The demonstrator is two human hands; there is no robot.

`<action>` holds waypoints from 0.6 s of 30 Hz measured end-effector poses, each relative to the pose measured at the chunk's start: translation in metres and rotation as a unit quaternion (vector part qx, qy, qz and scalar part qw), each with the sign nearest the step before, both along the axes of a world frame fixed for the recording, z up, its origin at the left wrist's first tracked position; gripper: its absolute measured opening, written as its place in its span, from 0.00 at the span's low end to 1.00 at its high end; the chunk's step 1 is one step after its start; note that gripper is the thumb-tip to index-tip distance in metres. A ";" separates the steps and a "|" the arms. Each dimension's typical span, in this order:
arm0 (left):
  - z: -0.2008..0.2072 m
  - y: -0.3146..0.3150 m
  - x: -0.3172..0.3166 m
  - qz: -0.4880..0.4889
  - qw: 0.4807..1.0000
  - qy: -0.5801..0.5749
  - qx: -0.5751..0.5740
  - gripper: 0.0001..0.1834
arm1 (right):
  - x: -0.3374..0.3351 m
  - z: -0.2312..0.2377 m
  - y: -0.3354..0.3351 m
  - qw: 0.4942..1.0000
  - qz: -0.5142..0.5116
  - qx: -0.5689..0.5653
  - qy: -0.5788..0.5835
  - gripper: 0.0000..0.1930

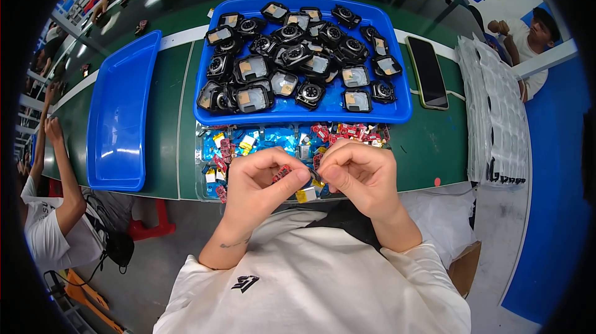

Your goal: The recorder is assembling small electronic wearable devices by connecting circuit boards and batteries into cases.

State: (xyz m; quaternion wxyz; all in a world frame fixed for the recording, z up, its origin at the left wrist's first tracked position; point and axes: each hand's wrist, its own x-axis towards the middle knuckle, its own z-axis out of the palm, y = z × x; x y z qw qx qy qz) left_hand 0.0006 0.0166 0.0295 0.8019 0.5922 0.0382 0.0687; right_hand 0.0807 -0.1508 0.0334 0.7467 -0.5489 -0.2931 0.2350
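Above the clear tray [200, 176], the left hand [253, 177] holds a red component [282, 174], long axis slanting toward the right hand [366, 177]. Its fingers stand narrow; contents cannot be determined.

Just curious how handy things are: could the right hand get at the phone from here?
Probably yes: the phone lies uncovered, just right of the filled blue tray, though the right hand seems busy close to the left hand.

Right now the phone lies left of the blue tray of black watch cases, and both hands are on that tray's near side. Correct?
One slip: the head view shows the phone right of the blue tray of black watch cases. Left hand and right hand are on its near side, as stated.
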 end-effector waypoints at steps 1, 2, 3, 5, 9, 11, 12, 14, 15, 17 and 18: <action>-0.001 0.000 0.000 0.015 1.000 -0.001 -0.006 0.03 | 0.000 0.001 0.001 1.000 0.000 0.000 0.000 0.03; -0.002 0.000 -0.001 0.029 1.000 -0.002 -0.011 0.03 | -0.001 0.002 0.002 1.000 -0.018 -0.004 -0.025 0.03; -0.002 0.001 -0.001 0.030 0.999 -0.002 -0.011 0.03 | -0.001 0.003 0.002 0.998 -0.037 -0.008 -0.051 0.03; -0.001 0.001 -0.002 0.035 0.999 0.000 0.003 0.02 | -0.003 0.002 0.002 0.998 -0.040 -0.015 -0.052 0.03; -0.002 0.000 -0.002 0.027 1.000 0.011 -0.004 0.02 | -0.005 -0.001 0.004 0.997 -0.035 -0.016 -0.067 0.03; -0.001 -0.001 0.000 0.003 1.000 -0.001 -0.013 0.02 | -0.005 0.000 0.005 0.999 -0.024 -0.013 -0.045 0.03; -0.002 0.000 0.000 0.003 1.000 -0.001 -0.013 0.02 | -0.005 0.001 0.006 1.000 -0.014 -0.009 -0.024 0.04; -0.005 0.002 0.001 -0.068 0.995 -0.024 -0.067 0.02 | -0.005 0.001 0.005 0.999 -0.032 -0.021 -0.029 0.03; -0.005 0.003 0.001 -0.069 0.995 -0.025 -0.067 0.02 | -0.004 0.001 0.004 0.998 -0.049 -0.033 -0.034 0.03; -0.006 0.005 0.000 -0.073 0.993 -0.052 -0.073 0.02 | -0.001 0.006 0.005 0.984 -0.080 -0.103 -0.123 0.02; -0.006 0.006 -0.001 -0.071 0.993 -0.052 -0.073 0.02 | 0.002 0.008 0.005 0.956 -0.112 -0.173 -0.210 0.02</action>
